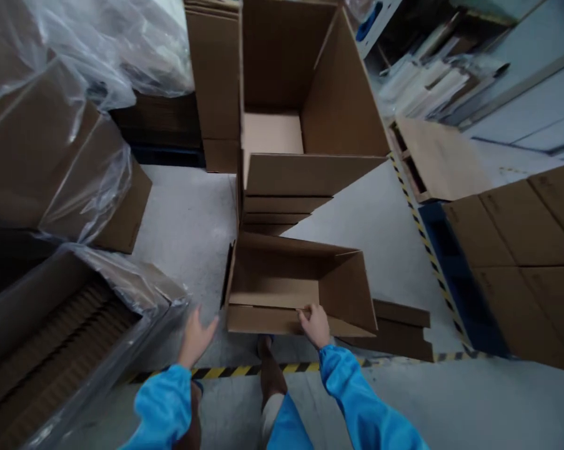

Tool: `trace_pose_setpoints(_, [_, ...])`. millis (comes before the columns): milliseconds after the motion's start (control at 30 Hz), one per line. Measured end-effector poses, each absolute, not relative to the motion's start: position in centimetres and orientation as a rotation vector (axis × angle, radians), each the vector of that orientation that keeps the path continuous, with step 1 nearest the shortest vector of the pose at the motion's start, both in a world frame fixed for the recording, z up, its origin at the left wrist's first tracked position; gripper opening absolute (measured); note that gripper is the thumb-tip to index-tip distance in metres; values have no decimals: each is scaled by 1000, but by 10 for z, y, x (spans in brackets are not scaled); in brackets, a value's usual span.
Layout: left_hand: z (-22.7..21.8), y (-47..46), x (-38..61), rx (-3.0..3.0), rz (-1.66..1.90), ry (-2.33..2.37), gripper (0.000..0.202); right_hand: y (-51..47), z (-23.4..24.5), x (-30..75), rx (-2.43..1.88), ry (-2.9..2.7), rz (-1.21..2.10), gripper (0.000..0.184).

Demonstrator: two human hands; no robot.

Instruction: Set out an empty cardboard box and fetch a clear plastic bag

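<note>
An open-topped cardboard box (275, 290), low and rectangular, stands in front of me with its inside showing. My right hand (316, 326) is closed over the rim of its near wall, fingers bent round the edge. To the left of the box, my left hand (197, 337) hangs free, thumb and fingers apart, touching nothing. Just beyond stands a larger open cardboard box (310, 175), its pale bottom visible. Flat cardboard pieces (401, 328) lie on the floor at the box's right side.
At left, a plastic-wrapped carton (155, 281) holds rows of cardboard. Further back are more wrapped cartons (117, 212). Stacked boxes (511, 231) sit on a blue pallet (469, 300) at right, near a wooden pallet (443, 159). Yellow-black tape (239, 371) marks the floor.
</note>
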State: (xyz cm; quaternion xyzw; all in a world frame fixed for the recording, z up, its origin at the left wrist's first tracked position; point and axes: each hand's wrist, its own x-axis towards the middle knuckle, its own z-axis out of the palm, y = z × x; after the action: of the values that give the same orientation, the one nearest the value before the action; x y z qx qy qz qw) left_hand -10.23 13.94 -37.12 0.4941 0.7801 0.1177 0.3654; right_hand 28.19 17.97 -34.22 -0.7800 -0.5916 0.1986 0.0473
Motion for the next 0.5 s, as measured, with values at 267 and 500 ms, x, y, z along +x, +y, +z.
trace_pose_setpoints(267, [-338,193,51,1360,-236,1953,34,252,-319,227,-1973,-1696,1670,54])
trace_pose_setpoints(500, [-365,175,70,1202,194,1846,56,247,-271,220,-2210,-2300,1550,36])
